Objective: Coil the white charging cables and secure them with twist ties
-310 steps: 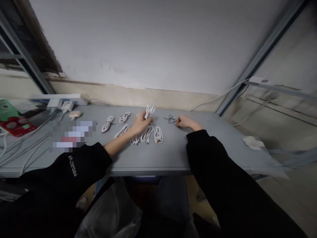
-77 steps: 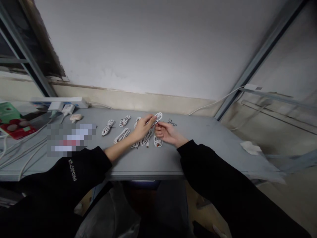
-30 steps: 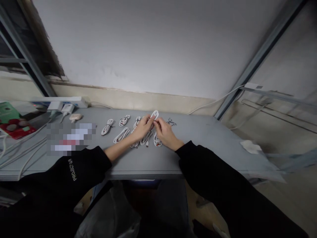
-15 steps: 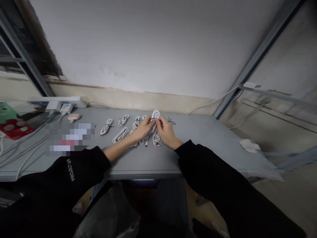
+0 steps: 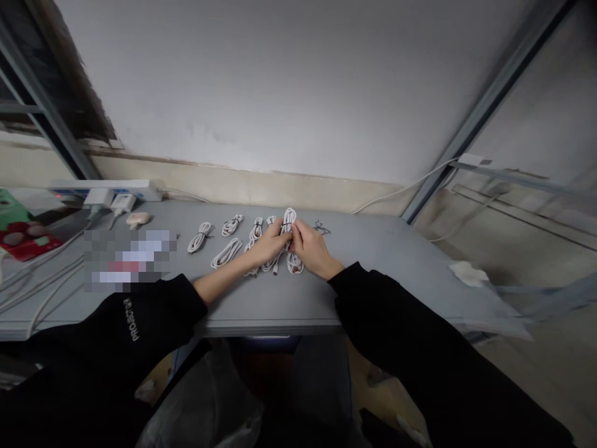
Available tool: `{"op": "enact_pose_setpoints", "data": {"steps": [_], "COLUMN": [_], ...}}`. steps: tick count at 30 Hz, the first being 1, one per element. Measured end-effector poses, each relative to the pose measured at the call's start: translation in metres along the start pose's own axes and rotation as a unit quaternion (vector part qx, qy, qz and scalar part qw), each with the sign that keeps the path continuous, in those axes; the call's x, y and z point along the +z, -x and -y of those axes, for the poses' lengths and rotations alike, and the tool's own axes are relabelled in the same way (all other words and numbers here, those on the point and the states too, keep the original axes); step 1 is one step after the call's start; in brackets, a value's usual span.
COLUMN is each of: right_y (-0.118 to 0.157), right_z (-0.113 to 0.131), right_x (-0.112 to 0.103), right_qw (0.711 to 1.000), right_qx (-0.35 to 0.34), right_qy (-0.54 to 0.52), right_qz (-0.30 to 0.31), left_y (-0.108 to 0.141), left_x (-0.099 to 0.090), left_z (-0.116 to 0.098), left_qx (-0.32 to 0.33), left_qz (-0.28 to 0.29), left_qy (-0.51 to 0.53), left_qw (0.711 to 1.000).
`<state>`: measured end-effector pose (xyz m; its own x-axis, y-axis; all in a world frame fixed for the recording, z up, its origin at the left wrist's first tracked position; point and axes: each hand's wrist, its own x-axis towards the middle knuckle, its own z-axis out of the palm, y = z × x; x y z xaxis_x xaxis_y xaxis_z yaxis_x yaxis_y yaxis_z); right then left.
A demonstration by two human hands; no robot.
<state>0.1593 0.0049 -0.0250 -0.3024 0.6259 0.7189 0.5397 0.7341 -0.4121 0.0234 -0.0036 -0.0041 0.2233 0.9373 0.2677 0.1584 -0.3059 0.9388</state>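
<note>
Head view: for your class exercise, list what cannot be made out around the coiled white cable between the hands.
In the head view:
- Middle of the coiled white cable: hidden by the left hand and right hand.
- Pixelated rectangular patch: blurred, contents unreadable.
- Red printed item: cut off by the left edge.
- Thin dark wire tangle: too small to trace.

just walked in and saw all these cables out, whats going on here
A person at a grey table is holding a white cable coil upright with both hands. Their left hand and right hand meet at a thin black tie around it. More tied white cable coils lie in rows to the left, and a small tangle of black ties sits just beyond the right hand. A power strip lies along the wall at the far left.
</note>
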Motion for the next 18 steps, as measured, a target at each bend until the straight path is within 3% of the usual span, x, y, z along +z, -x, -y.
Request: {"op": "enact_pose_setpoints", "data": {"steps": [5, 10, 14, 18], "right_y": [-0.001, -0.003, -0.008, -0.012], "right_z": [0.001, 0.000, -0.003, -0.008], "right_x": [0.002, 0.007, 0.010, 0.011], "right_qw": [0.997, 0.981, 0.948, 0.901], "right_qx": [0.051, 0.105, 0.158, 0.253], "right_qy": [-0.057, -0.150, -0.261, -0.339], "right_qz": [-0.017, -0.067, -0.088, -0.092], "left_y": [0.002, -0.002, -0.004, -0.004], "left_x": [0.008, 0.014, 0.012, 0.006], "left_z": [-0.008, -0.006, -0.003, -0.005], "left_qx": [-0.037, -0.009, -0.002, 0.025], "left_qz": [-0.046, -0.052, -0.052, -0.043], "left_qy": [0.027, 0.115, 0.128, 0.109], "left_qw": [0.998, 0.992, 0.990, 0.993]}}
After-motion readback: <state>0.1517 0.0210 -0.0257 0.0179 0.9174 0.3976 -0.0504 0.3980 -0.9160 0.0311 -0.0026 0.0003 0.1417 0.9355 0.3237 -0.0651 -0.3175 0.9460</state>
